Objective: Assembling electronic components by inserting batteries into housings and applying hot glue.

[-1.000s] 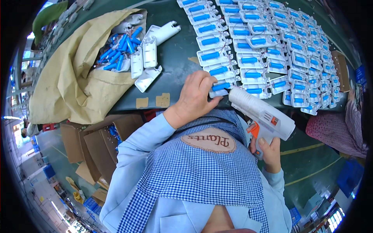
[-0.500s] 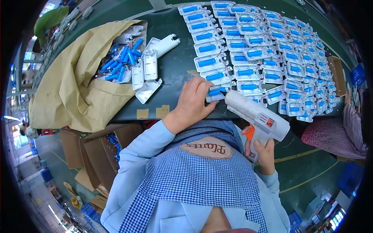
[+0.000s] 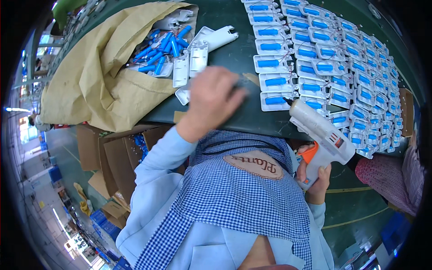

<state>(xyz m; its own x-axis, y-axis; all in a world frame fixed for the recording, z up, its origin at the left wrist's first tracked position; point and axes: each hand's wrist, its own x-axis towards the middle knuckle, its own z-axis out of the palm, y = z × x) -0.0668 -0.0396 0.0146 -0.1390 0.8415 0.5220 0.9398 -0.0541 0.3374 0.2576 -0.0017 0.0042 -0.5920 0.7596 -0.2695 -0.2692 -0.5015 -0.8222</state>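
Observation:
My right hand (image 3: 320, 183) is wrapped round the handle of a white hot glue gun (image 3: 327, 140) with an orange trigger. The gun's dark nozzle points left, close to the nearest white plastic shell (image 3: 283, 106) in the rows. A blue cylindrical battery (image 3: 275, 101) lies in that shell. To the left, my left hand (image 3: 210, 101) is smeared by motion over the table, by the loose white shells (image 3: 181, 72). Its fingers are too blurred to show whether they hold anything. It partly covers one shell (image 3: 182, 95).
Tan cloth (image 3: 103, 72) lies at the left, with a pile of blue batteries (image 3: 164, 49) on it. Rows of wired shells (image 3: 315, 51) fill the right side of the green table (image 3: 225, 58). Cardboard boxes (image 3: 119, 166) stand below left; another person's patterned sleeve (image 3: 382, 180) shows at right.
My left hand has left the nearest filled shell and moved left toward the loose shells. The glue gun stays in my right hand near the rows. The whole view has shifted.

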